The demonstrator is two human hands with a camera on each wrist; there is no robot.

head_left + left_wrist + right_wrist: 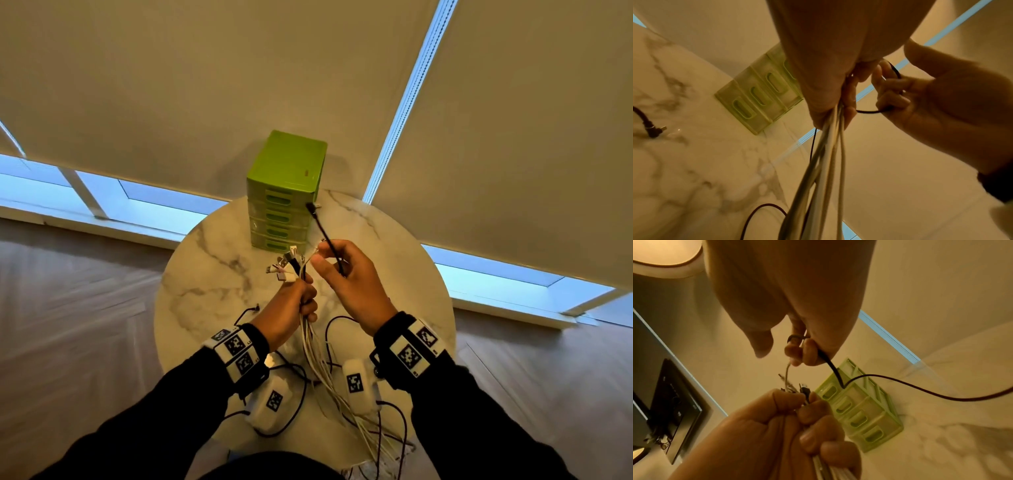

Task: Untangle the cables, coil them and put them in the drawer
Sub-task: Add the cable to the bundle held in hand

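Fingers of the left hand (pixel 291 308) are curled tight round a bundle of mostly white cables (pixel 317 346), fist upright above the round marble table (pixel 205 274). Plug ends (pixel 286 265) fan out of the top of the fist, and the strands hang down from it to the table's near edge, where they spread loosely. From the left wrist view the white strands (pixel 830 154) run straight out from under the palm.

Just to the right, the right hand (pixel 349 281) pinches a black cable (pixel 325 236) between thumb and curled fingers. Its free end sticks up and away, its plug (pixel 311 206) showing in front of the drawer unit. In the right wrist view the same black cable (pixel 830 363) leaves the fingers, and a thin pale wire (pixel 786 374) runs from the fingertips down to the bundle in the left fist (pixel 777 426).

More black cable (pixel 294 394) loops on the table under the wrists, with 1 plug (pixel 255 307) lying left of the left hand.

At the table's far edge stands the green drawer unit (pixel 284 192), all visible drawers closed. Behind it hang pale roller blinds (pixel 171 85).
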